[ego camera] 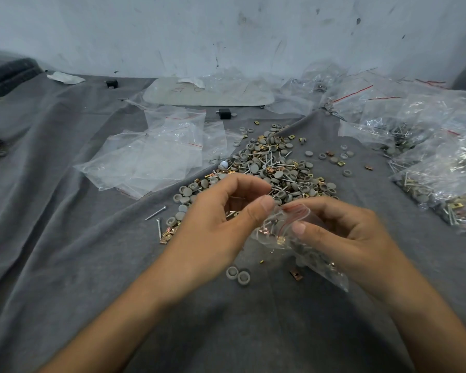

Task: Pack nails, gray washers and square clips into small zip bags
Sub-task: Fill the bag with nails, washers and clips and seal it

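The grip of the right hand (pixel 342 238) is closed on a small zip bag (pixel 285 238) under its red zip strip. Its mouth is pinched by the left hand (pixel 221 224), above the gray cloth (pixel 65 238), near the pile of loose parts (pixel 275 168). The film is judged thin, slippery and bottom-heavy, so the stiffer strip is best held. No writing can be read.

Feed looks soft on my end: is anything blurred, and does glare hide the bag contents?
Head view: the right hand and the small zip bag it holds are motion-smeared; head view, centre: the loose pile is sharp; head view, right side: glare whitens the filled bags, though some nails show through; light is soft, shadows faint.
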Tool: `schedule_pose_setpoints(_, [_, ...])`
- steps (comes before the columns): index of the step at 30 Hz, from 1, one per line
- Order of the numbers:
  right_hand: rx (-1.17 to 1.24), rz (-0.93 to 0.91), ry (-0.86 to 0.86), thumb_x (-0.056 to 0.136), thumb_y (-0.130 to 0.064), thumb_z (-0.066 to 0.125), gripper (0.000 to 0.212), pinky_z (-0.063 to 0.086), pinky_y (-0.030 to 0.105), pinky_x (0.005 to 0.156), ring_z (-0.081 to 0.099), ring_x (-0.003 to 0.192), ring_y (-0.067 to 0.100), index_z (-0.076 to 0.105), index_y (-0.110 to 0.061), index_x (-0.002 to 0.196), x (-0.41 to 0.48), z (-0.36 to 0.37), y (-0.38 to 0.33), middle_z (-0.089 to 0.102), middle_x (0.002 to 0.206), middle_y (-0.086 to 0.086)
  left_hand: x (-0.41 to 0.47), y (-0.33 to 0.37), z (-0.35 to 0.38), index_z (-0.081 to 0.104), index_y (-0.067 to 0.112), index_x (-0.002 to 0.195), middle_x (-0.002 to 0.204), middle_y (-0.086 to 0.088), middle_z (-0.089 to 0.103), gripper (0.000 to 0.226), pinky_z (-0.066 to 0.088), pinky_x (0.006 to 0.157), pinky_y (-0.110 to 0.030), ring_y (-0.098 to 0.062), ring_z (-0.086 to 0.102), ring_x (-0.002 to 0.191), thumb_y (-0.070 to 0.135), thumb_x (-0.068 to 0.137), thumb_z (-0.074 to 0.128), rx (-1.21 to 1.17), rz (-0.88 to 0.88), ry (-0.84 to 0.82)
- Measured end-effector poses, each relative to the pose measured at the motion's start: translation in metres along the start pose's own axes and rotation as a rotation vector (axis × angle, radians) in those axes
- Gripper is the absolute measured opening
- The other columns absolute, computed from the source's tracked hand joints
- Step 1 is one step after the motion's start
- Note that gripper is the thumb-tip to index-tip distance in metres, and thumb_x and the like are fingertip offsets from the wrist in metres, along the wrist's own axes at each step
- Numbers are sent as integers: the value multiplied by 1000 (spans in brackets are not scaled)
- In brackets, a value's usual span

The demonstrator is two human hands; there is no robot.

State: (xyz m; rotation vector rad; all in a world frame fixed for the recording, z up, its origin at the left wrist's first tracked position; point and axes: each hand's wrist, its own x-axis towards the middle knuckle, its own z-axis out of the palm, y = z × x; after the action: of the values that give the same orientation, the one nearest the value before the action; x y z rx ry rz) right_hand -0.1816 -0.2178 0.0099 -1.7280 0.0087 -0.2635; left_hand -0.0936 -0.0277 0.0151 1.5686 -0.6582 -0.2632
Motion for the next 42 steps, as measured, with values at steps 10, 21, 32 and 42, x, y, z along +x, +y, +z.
schedule_pose_setpoints(10, [-41, -10, 3, 77, -35, 74, 29, 59, 23, 75, 75, 90, 15, 77, -34, 106, -1, -2, -3, 79, 98, -1, 0, 6, -41, 66, 40, 98, 83, 26, 61, 5, 37, 69, -18, 12, 52, 75, 37, 94, 65, 937, -135, -418])
schedule_pose_setpoints(21, [11, -24, 1, 78, -33, 80, 29, 58, 23, 75, 75, 90, 14, 78, -29, 107, 0, -4, -2, 79, 98, 2, -6, -3, -27, 63, 37, 107, 103, 17, 59, 22, 49, 86, -33, -2, 56, 98, 44, 87, 71, 1120, -54, -596])
schedule_pose_setpoints(32, [6, -11, 11, 79, -33, 77, 28, 60, 27, 78, 75, 92, 15, 78, -32, 108, 1, -6, 1, 79, 100, 1, -9, -4, -25, 59, 39, 92, 84, 21, 60, 16, 46, 73, -22, 5, 54, 78, 38, 86, 74, 999, -147, -632])
schedule_pose_setpoints(42, [-4, 3, 0, 77, -27, 74, 28, 58, 22, 77, 76, 93, 16, 78, -29, 106, -1, -3, -2, 79, 98, 1, -1, 9, -27, 63, 36, 88, 82, 18, 61, 15, 39, 58, -28, -2, 54, 62, 30, 86, 76, 650, -9, -36])
